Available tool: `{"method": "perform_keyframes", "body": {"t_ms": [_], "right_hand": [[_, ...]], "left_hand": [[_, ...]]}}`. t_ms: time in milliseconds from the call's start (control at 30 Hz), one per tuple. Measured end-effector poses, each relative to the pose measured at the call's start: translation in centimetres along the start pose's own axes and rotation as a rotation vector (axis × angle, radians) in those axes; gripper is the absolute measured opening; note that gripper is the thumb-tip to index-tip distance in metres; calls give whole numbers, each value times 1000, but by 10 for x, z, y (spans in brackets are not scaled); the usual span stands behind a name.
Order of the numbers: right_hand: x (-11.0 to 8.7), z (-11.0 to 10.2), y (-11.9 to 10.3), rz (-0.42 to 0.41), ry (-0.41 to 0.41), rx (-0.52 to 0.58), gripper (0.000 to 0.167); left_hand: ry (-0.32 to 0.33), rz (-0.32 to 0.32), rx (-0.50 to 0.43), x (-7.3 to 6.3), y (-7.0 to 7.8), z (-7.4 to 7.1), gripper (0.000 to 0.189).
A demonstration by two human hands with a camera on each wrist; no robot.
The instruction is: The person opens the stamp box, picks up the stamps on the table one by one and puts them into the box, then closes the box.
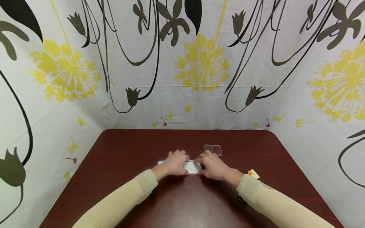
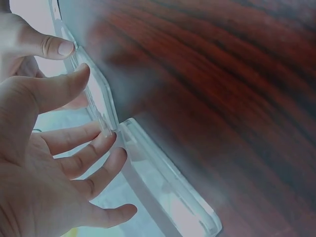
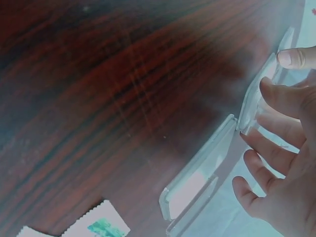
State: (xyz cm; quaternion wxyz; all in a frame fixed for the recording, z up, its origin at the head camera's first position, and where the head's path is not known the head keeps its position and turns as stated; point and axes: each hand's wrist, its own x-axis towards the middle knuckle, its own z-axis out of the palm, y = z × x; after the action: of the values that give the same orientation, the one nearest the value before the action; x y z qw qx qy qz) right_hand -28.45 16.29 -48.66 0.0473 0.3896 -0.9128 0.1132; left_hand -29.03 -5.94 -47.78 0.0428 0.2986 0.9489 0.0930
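Note:
A shallow clear plastic case with a whitish inside lies flat near the table's middle. My left hand grips its left part, thumb at the near edge and fingertips at the far side. From the right, my right hand holds the opposite end the same way. In the left wrist view the case shows between thumb and fingers, and my left hand has its little finger standing off. Similarly, my right hand has fingertips at the case. The fingers hide part of it.
Behind the right hand lies a clear rectangular plastic piece. Another clear case piece sits left of the held case. Small scalloped paper pieces lie by the right forearm. A reddish-brown table meets a patterned cloth wall.

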Motion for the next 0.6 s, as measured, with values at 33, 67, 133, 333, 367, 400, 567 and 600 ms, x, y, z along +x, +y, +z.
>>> {"method": "perform_keyframes", "body": {"t_ms": [33,67,133,333,367,400,567,600], "right_hand": [[0,-1,0,-3,1,5,42],[0,-3,0,-8,4,7,42],[1,-5,0,-17,13,11,41],[4,-9,2,-20,33,5,41],[5,-9,3,-15,32,7,41],[5,-10,4,-11,32,8,41],[9,-12,7,-14,57,7,41],[10,-13,8,-14,62,6,41]], "left_hand": [[2,1,0,0,0,-1,44],[5,2,-1,0,0,-1,45],[11,2,-2,0,-1,-3,44],[24,-5,-20,1,-1,-10,41],[26,-6,-23,2,-2,-11,41],[28,-9,-23,2,-2,-12,41],[48,-24,-22,5,-5,-14,45],[54,-31,-19,6,-5,-15,46]]}}
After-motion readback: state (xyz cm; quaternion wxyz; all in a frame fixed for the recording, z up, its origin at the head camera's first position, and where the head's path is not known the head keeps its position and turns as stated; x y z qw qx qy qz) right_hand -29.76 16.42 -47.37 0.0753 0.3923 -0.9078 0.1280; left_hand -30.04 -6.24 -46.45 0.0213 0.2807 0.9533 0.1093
